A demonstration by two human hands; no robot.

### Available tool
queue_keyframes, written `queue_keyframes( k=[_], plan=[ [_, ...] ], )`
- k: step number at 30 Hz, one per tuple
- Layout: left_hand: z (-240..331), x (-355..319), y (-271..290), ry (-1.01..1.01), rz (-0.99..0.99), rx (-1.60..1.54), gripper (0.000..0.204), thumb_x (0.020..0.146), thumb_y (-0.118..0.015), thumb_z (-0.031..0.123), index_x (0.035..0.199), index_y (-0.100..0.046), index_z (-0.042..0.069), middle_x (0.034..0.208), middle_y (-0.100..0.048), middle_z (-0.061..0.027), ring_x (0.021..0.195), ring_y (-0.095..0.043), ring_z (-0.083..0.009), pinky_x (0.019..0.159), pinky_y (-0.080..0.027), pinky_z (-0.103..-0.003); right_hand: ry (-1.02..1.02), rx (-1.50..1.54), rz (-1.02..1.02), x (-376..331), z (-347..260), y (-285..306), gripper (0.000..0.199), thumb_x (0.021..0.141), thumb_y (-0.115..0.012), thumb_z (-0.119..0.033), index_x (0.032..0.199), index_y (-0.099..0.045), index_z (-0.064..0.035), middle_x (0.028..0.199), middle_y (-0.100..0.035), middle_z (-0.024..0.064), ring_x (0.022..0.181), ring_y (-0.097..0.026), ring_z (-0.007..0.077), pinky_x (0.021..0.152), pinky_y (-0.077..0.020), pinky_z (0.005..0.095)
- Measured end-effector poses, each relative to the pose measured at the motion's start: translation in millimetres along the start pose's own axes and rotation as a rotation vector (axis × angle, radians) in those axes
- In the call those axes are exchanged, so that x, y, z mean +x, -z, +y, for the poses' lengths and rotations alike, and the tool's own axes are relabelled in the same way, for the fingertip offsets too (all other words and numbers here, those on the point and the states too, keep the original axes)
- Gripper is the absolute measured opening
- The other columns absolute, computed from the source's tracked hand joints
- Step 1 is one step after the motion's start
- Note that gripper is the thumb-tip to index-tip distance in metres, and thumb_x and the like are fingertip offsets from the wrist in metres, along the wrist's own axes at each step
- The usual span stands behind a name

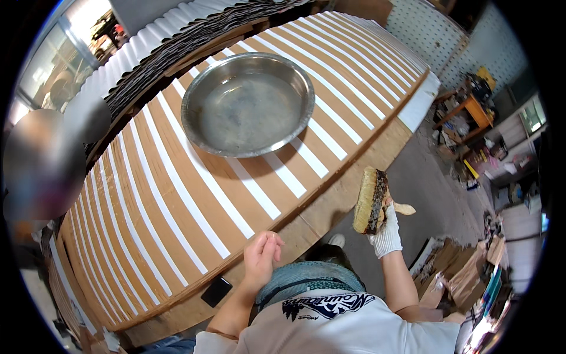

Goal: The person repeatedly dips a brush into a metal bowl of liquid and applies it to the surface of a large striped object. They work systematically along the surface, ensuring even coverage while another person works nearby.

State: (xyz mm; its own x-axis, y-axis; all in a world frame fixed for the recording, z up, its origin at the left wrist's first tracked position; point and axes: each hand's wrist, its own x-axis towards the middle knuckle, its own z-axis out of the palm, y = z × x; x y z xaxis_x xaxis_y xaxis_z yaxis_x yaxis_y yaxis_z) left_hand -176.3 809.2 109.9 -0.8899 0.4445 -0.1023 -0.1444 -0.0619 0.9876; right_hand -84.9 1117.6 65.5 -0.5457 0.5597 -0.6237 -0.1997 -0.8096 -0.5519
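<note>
My right hand (387,231), in a white knit glove, grips a wide brush (370,200) with pale bristles, a dark band and a wooden handle. It is held off the table's near edge, over the floor. My bare left hand (263,255) rests by the near edge of the table, its fingers curled in with nothing seen in them. Beyond it, brown sheets (177,236) alternate with white strips across the tabletop. A round metal basin (190,127) stands on them, holding cloudy liquid.
A black phone (217,291) lies on the wooden ledge near my left forearm. Behind the table runs a stack of corrugated sheets (144,50). Cardboard scraps (471,274) are piled at the lower right, and a small wooden table (474,112) stands farther right. Someone blurred (44,165) is at the left.
</note>
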Motion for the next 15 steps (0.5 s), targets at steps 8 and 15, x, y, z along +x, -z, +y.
queue_keyframes(
  k=[8,15],
  plan=[
    [1,55,-58,0.203,0.414,0.153,0.024,0.101,-0.044,0.016,0.09,-0.06,0.001,0.062,-0.049,0.001,0.057,-0.046,-0.0067,0.054,-0.038,-0.022,-0.409,-0.043,-0.61,107,-25,-89,0.06,0.09,-0.059,-0.051,0.125,-0.055,-0.0023,0.111,-0.066,0.0194,0.098,-0.066,0.0317,0.086,-0.0579,0.0424],
    [-20,107,-186,0.212,0.666,0.232,0.025,0.101,-0.048,0.021,0.089,-0.059,0.003,0.062,-0.052,-0.0027,0.057,-0.048,-0.0117,0.057,-0.043,-0.027,-0.698,-0.105,-0.811,187,-86,-142,0.061,0.081,-0.07,-0.053,0.11,-0.064,0.0008,0.104,-0.068,0.0124,0.1,-0.064,0.0296,0.094,-0.0497,0.0443]
  ],
)
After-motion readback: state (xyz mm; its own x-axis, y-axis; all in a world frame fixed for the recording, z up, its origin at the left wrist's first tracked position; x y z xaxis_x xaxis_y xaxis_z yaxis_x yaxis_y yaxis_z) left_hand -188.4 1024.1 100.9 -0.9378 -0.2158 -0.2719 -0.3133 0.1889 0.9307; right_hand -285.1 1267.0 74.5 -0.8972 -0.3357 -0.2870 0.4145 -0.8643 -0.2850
